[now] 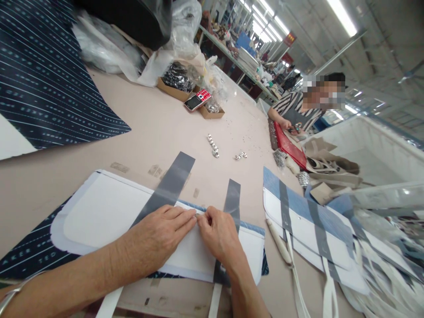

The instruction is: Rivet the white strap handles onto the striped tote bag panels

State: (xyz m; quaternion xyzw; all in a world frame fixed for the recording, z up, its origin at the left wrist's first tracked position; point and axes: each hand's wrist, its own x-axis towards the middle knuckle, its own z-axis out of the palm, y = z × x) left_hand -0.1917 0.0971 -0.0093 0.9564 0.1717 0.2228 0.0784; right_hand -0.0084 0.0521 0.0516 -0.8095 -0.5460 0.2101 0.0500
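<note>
A white bag panel [102, 212] with a blue edge lies flat on the beige table [159, 132] in front of me. Two grey straps [172, 179] cross it. My left hand [159, 234] rests palm down on the panel, fingers stretched toward its far edge. My right hand [220, 232] is beside it, fingers curled and pinched at the panel's top edge between the straps. The fingertips of both hands meet there. What the right fingers pinch is too small to make out.
A stack of similar panels [308, 221] with white straps lies to the right. Dark striped fabric [46, 79] covers the far left. Cardboard trays of metal parts [179, 81], a phone [197, 100] and loose rivets [213, 145] sit farther back. A co-worker in a striped top [294, 112] works at right.
</note>
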